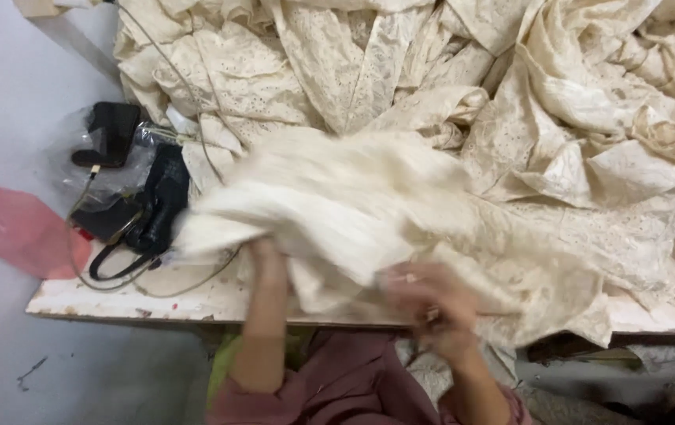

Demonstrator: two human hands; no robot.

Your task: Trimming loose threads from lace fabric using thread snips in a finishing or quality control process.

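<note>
The cream cloth bunched at the centre looks soft and matt, its weave lost to blur; the left hand goes under its lower edge and the right hand grips it at about five o'clock. Behind it, from twelve to three o'clock, the heap of cream fabric is thin, crumpled eyelet cloth, pierced with small holes, dull in finish. The table at seven o'clock is white-painted wood, chipped and rough along its edge. At nine o'clock the black bag looks like glossy leatherette, beside crinkled clear plastic wrap that shines. The pink thing further left looks smooth plastic.
</note>
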